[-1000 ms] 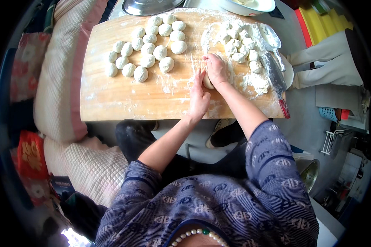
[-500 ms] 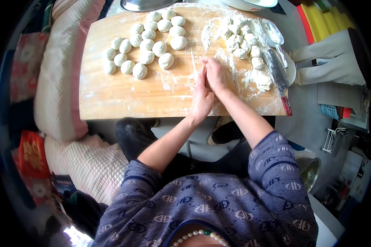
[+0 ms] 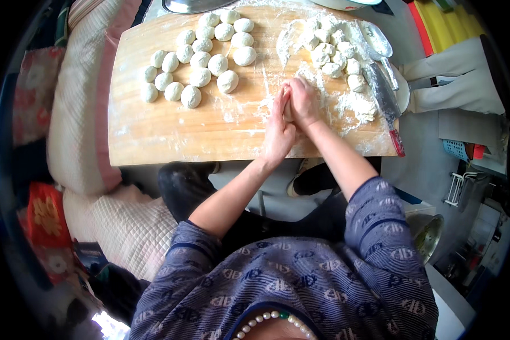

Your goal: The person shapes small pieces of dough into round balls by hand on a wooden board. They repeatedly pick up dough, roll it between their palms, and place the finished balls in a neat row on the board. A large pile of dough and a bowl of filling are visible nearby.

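Over the front middle of a floured wooden board [image 3: 170, 133], my left hand [image 3: 277, 127] and my right hand [image 3: 303, 105] are pressed palm to palm. Between them shows a sliver of a pale piece of dough [image 3: 288, 111], mostly hidden by the palms. My right fingers curl over its far side, while the left hand lies along it with fingers pointing away. Several smooth, round dough balls [image 3: 227, 82] stand in loose rows on the board's left. Rougher, floury dough lumps [image 3: 331, 69] are heaped at the far right.
A wide-bladed knife with a red handle [image 3: 397, 143] lies along the board's right edge, beside a floury scoop [image 3: 375, 39]. Beyond the far edge are a metal tray [image 3: 195, 4] and a pale basin [image 3: 345, 4]. Another person's light-trousered legs [image 3: 459, 90] are at the right.
My right hand has shifted slightly right and its fingers have curled more. A pale bit of dough now shows between the palms. The view has tilted a little.
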`<state>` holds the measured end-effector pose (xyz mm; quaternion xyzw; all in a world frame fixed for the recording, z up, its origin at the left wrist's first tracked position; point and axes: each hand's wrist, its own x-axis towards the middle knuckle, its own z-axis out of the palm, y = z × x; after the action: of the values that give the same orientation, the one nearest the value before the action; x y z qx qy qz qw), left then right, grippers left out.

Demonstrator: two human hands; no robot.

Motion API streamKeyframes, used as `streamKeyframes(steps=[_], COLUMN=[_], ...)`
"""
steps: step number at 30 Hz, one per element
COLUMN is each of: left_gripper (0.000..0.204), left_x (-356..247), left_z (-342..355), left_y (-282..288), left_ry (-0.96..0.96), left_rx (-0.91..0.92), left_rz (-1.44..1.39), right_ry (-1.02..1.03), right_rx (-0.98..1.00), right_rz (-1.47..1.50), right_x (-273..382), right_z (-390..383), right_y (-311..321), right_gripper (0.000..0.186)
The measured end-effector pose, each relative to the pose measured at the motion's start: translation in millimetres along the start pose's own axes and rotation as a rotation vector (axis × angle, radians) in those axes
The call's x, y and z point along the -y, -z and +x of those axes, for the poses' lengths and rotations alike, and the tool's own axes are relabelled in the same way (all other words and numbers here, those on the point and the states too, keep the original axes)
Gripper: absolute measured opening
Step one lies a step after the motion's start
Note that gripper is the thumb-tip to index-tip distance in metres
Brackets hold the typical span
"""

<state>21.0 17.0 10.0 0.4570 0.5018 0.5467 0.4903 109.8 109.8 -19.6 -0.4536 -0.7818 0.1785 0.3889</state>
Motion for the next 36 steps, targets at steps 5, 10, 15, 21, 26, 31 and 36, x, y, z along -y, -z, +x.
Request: streamKeyframes(steps=[5,10,15,21,26,31,36], left_gripper=[0.091,0.091,0.094,0.094,0.095,0.096,0.095], left_x=[20,7,15,11,6,19,5], left_z=[18,2,12,4,3,10,-3], left_y=[6,-1,6,-6,-4,-2,-4], left_ry=[0.021,0.024,0.035,0.039,0.063,0.090,0.093], left_rx=[-0.009,-0.011,0.018,-0.007,0.000,0.032,0.027], left_rz=[-0.138,-0.007,-0.189,-0.054,-0.267,-0.211,-0.224], right_ry=[-0.015,-0.099,0.150,-0.118,0.029,-0.245,-0.061], right_rx=[0.072,0.007,0.072,-0.067,0.001,-0.042,-0.081], right_rz=[-0.009,0.065,-0.171,0.063,-0.118,0.227,-0.075], right_x=[-21,4,-17,-11,-17,-32,2], right_z=[27,-10,16,-6,13,14,-18], right_y=[-6,-6,7,-12,6,-8,1], right_gripper=[0.010,0.009,0.005,0.005,0.004,0.009,0.017])
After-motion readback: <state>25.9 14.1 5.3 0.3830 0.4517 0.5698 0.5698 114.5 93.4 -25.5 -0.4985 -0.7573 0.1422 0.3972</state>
